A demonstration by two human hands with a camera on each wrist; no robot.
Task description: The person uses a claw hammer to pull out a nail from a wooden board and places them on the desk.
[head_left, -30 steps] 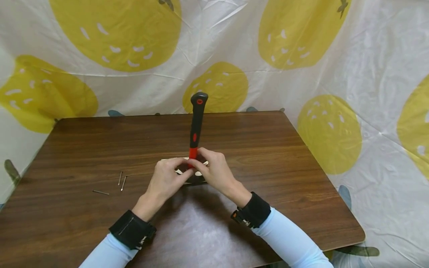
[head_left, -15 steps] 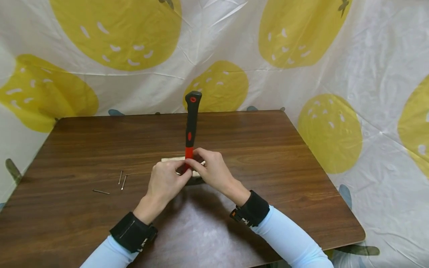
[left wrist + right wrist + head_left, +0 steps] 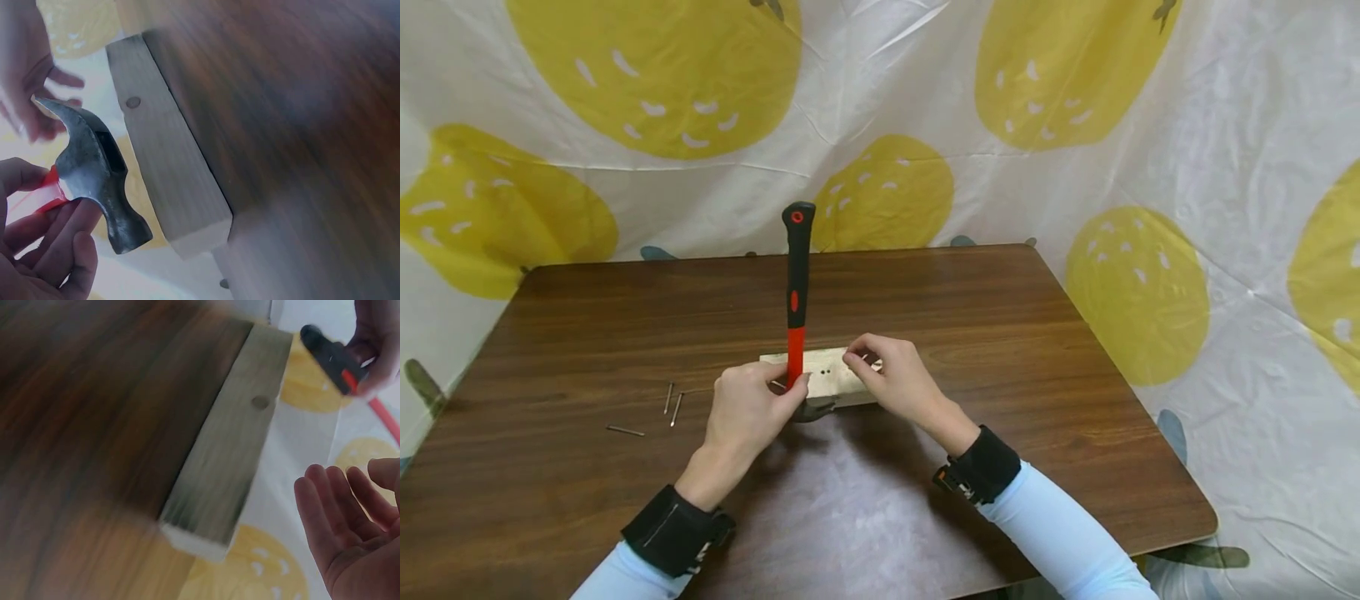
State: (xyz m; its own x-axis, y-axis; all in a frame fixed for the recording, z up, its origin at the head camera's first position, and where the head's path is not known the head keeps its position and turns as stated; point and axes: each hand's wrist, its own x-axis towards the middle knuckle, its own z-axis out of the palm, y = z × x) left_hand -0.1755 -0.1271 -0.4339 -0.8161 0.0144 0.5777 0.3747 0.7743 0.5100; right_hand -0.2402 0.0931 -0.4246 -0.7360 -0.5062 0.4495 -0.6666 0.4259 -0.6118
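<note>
My left hand (image 3: pixel 748 412) grips a claw hammer (image 3: pixel 798 275) by the red neck just above its head, the black handle pointing up. The steel hammer head (image 3: pixel 87 159) hangs claw and face down, in front of a pale wood block (image 3: pixel 831 375). Two small dark dots show on the block's top, and a knot marks its near side. Over the block's right end is my right hand (image 3: pixel 898 379), apart from the hammer. Its fingers (image 3: pixel 337 506) are loosely bent, with nothing between them in the right wrist view.
Three loose nails, one of them a nail (image 3: pixel 625 431) lying crosswise, are to the left of my left hand. The brown wooden table (image 3: pixel 962 308) has rounded corners, with a lemon-print curtain (image 3: pixel 887 83) behind it and along the right.
The hammer has moved left in my left hand. My right hand has let go of the hammer's neck and drawn right, uncovering more of the wood block.
</note>
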